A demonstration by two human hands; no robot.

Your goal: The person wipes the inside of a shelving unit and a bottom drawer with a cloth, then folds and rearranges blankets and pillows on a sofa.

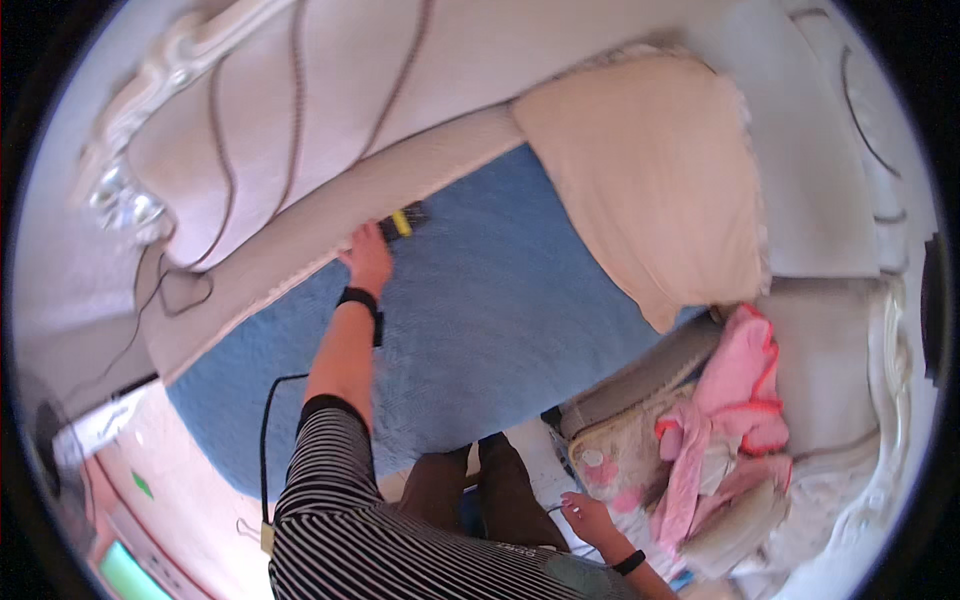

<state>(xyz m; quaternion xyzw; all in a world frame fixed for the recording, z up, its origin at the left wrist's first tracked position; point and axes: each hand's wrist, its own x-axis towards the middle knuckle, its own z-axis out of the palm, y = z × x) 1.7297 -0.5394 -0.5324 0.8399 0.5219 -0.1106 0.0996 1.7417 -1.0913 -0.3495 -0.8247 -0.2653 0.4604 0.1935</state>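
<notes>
Lower centre: shirt, narrow black-and-white stripes; short sleeve, plain black cuff; greyish patch on shirt, perhaps a print, blurred; trousers dark brown; black wristbands behind left hand, centre-left, and right hand, lower right.

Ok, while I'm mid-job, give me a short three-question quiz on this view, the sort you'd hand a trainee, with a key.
1. Which hand holds the dark tool with the yellow band?
2. True or false: the peach cloth lies over part of the blue cover.
3. Fill in the blank: the wristband by the right hand is ____ in colour.

Key:
1. The left hand.
2. True.
3. Black.
</notes>
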